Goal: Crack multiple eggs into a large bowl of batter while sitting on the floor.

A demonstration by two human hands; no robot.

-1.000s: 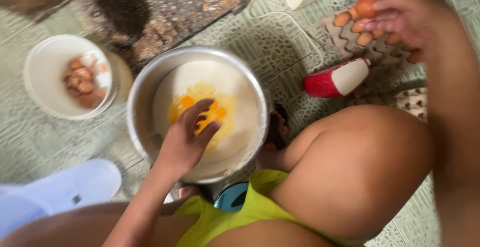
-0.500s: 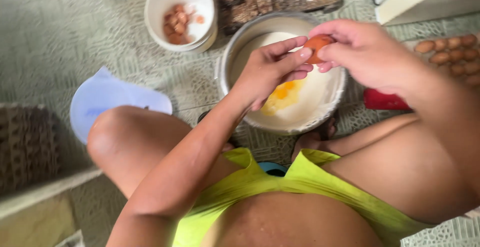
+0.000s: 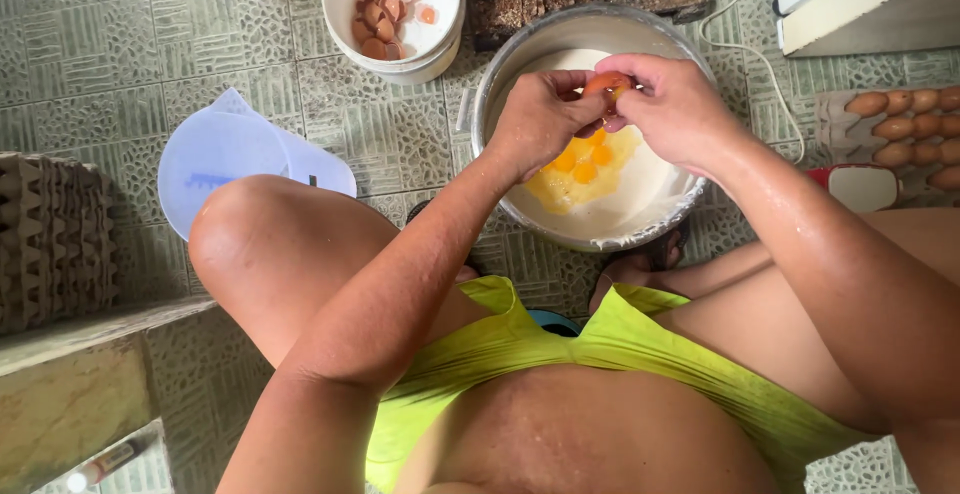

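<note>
Centrally: fingertips of left hand (image 3: 540, 119) and right hand (image 3: 675, 109) pinching brown egg (image 3: 607, 84), mostly hidden, over metal bowl (image 3: 500, 74) holding yolks (image 3: 585, 159); shell tub (image 3: 440, 24) beside; egg tray (image 3: 900, 114) cut off at right

Brown egg (image 3: 607, 83), seemingly cracked, over bowl (image 3: 500, 64)

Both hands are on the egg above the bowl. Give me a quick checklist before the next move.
1. Egg held by left hand and right hand: ok.
2. Egg directly above metal bowl: ok.
3. Yolks in the bowl unbroken: ok.
4. Shell bits in the mix: cannot tell.
5. White bowl of shells close by: ok.
6. Egg tray stocked at right: ok.
</note>
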